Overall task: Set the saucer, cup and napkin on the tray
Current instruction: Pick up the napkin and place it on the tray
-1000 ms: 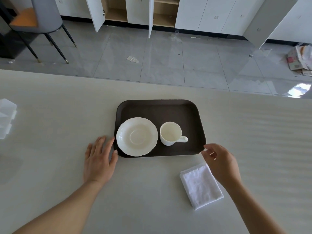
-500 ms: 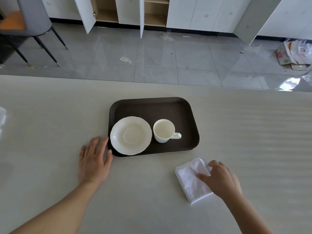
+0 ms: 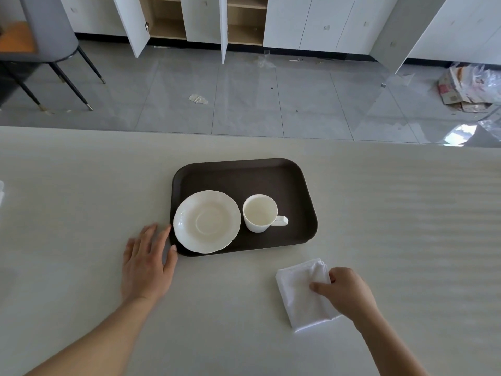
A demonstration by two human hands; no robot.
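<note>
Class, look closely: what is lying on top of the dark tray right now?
On the tray sit a white saucer and an empty white cup, side by side. The tray surface beneath them is hidden.

Pale table (image 3: 81, 185) | grey tiled floor (image 3: 298, 104) | open white cabinets (image 3: 206, 20) | grey chair (image 3: 48, 31) | crumpled cardboard boxes (image 3: 461, 88)

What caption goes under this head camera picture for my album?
Right hand grips the white napkin on the table; saucer and cup sit on the tray.
</note>
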